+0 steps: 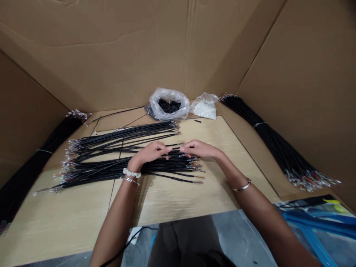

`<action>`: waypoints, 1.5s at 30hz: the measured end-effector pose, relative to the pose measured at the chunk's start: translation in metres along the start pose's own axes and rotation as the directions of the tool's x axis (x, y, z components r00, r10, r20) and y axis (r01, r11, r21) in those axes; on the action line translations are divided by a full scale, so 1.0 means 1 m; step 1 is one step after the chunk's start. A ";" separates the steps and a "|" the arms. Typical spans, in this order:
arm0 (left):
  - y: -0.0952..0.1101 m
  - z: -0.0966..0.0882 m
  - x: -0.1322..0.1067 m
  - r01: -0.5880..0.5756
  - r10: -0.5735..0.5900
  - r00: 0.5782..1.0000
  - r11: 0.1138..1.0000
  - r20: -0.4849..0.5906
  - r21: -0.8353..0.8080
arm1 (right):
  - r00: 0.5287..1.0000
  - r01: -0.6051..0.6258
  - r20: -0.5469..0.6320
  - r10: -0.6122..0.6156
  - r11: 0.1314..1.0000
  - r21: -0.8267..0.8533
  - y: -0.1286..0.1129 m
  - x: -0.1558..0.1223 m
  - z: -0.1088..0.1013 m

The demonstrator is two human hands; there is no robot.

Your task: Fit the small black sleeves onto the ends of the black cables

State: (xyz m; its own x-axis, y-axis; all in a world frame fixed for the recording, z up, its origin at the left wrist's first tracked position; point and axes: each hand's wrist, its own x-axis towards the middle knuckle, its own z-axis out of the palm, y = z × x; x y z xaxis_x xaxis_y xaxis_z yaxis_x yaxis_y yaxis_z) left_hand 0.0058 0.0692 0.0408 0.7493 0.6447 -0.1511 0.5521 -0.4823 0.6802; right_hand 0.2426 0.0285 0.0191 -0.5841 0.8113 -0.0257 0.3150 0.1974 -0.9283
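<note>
My left hand [155,151] is closed in a pinch on a black cable [176,148] above the pile on the table. Facing it from the right, my right hand [199,148] pinches the end of that same cable, and its fingertips cover whatever small part sits there. Below and beside both hands lie many black cables [100,170] with bare coloured wire ends. A second group of black cables [130,130] lies just behind, its wire ends pointing right.
An open plastic bag [182,111] of small black pieces stands at the back, beside a bag of white parts [205,109]. Tied cable bundles lie left [46,148] and right [260,128]. A short black tube [197,121] rests on the board. Cardboard walls [133,55] surround the table.
</note>
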 end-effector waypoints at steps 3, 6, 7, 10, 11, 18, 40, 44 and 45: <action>-0.007 0.005 0.004 0.094 -0.066 0.973 0.989 -0.222 0.118 | 0.980 -0.112 -0.148 0.134 0.983 0.145 0.006 0.002 -0.004; -0.012 0.012 0.010 0.181 -0.095 0.901 0.969 -0.423 0.168 | 0.921 -0.228 -0.223 0.320 0.905 0.359 0.009 0.006 -0.008; -0.013 0.015 0.012 0.200 -0.098 0.878 0.965 -0.468 0.172 | 0.907 -0.244 -0.220 0.358 0.875 0.417 0.009 0.006 -0.009; -0.013 0.025 0.021 0.187 -0.058 0.856 0.961 -0.514 0.203 | 0.906 -0.210 -0.215 0.365 0.827 0.521 0.006 0.007 -0.009; -0.013 0.029 0.024 0.166 -0.041 0.868 0.963 -0.496 0.212 | 0.907 -0.195 -0.219 0.360 0.820 0.538 0.004 0.006 -0.008; -0.013 0.040 0.041 0.161 -0.065 0.875 0.973 -0.481 0.162 | 0.904 -0.124 -0.276 0.327 0.818 0.562 0.002 0.007 -0.009; 0.013 0.016 0.011 -0.142 0.156 0.765 0.987 -0.625 0.072 | 0.898 -0.105 -0.375 0.228 0.941 0.321 0.018 0.011 -0.007; 0.020 0.031 0.014 -0.167 0.205 0.831 0.979 -0.517 0.120 | 0.902 -0.029 -0.397 0.171 0.940 0.340 0.003 0.009 -0.007; 0.020 0.033 0.015 -0.162 0.206 0.845 0.978 -0.493 0.131 | 0.907 -0.033 -0.382 0.175 0.936 0.349 -0.001 0.009 -0.006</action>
State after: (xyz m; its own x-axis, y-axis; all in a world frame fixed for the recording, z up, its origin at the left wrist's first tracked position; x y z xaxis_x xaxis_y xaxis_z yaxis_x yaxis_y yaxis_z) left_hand 0.0402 0.0495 0.0288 0.5671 0.7379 0.3659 0.4660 -0.6538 0.5961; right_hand 0.2419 0.0385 0.0216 -0.1890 0.9810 -0.0438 0.0531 -0.0343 -0.9980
